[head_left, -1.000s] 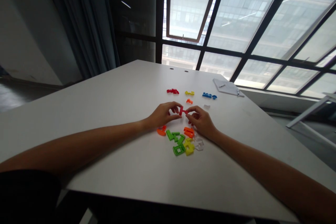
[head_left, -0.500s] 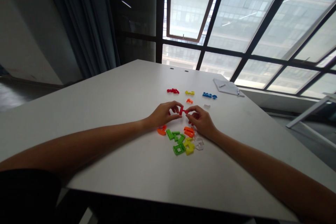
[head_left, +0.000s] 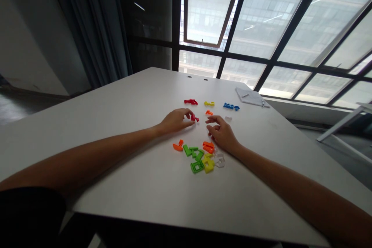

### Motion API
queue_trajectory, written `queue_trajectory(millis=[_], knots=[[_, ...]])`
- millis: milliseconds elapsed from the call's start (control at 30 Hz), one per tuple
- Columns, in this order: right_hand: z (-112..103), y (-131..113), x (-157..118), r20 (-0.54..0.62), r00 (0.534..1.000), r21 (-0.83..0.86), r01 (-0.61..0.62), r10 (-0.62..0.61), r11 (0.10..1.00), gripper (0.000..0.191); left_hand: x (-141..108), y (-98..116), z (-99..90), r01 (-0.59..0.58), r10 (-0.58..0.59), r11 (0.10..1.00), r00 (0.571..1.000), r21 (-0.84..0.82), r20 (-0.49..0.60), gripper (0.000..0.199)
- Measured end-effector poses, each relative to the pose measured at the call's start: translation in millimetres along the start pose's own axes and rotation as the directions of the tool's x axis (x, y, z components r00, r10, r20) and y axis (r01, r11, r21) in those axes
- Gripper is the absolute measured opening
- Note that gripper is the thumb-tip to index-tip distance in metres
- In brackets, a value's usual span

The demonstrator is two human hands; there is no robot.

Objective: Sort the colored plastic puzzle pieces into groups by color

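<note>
Between the thumb and fingers of my left hand is a small red piece, low over the white table. My right hand is to its right with fingers apart and nothing between them. Nearer to me lie green pieces, a yellow piece, a clear piece and orange pieces. Beyond my hands are a red group, a yellow piece, a blue group, a small orange piece and a clear piece.
White paper with a pen on it lies at the back right of the table. Windows stand behind, a dark curtain hangs at the left, and a white metal frame is at the right.
My right hand has let go of the red piece, and its fingers have opened. My left hand has moved left and slightly down with the piece.
</note>
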State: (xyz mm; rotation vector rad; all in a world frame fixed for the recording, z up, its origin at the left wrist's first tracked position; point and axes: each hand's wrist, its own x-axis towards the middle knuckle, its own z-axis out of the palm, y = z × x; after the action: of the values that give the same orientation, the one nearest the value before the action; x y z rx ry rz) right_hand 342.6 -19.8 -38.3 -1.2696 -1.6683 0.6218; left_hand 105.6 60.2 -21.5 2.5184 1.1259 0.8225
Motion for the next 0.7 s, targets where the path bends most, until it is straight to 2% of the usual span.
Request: queue_trajectory(millis=[100,200,333,400,467,533,700], knots=[[-0.1,-4.7,0.1,0.034,0.999,-0.039,-0.003,0.005,0.999,0.021,23.4,-31.8,-2.2,0.081,-0.095,0.982,0.993,0.168,0.074,0.042],[-0.8,-9.7,-1.0,0.065,0.997,-0.107,-0.029,0.036,0.994,0.019,46.2,-52.3,0.2,0.185,-0.201,0.947,0.979,0.263,0.033,0.045],[-1.6,-9.8,-1.9,0.089,0.995,-0.154,-0.023,0.037,0.988,0.019,68.5,-57.7,6.1,0.314,-0.313,0.9,0.948,0.304,-0.052,0.061],[-1.6,-7.7,-1.4,0.106,0.994,-0.153,-0.002,0.019,0.988,0.018,73.5,-55.9,7.4,0.36,-0.357,0.875,0.931,0.325,-0.07,0.059],[-1.5,-5.7,-0.6,0.123,0.992,-0.149,0.014,0.005,0.989,0.016,72.2,-52.7,7.6,0.35,-0.358,0.871,0.933,0.344,-0.041,0.05],[-1.2,-4.7,-0.1,0.143,0.99,-0.145,0.032,-0.011,0.989,0.015,63.8,-48.0,7.4,0.285,-0.307,0.893,0.952,0.349,0.009,0.041],[-0.8,-8.1,-1.9,0.2,0.977,-0.147,0.098,-0.068,0.984,0.013,22.7,-30.2,2.6,0.13,-0.168,0.934,0.982,0.333,0.088,0.035]])
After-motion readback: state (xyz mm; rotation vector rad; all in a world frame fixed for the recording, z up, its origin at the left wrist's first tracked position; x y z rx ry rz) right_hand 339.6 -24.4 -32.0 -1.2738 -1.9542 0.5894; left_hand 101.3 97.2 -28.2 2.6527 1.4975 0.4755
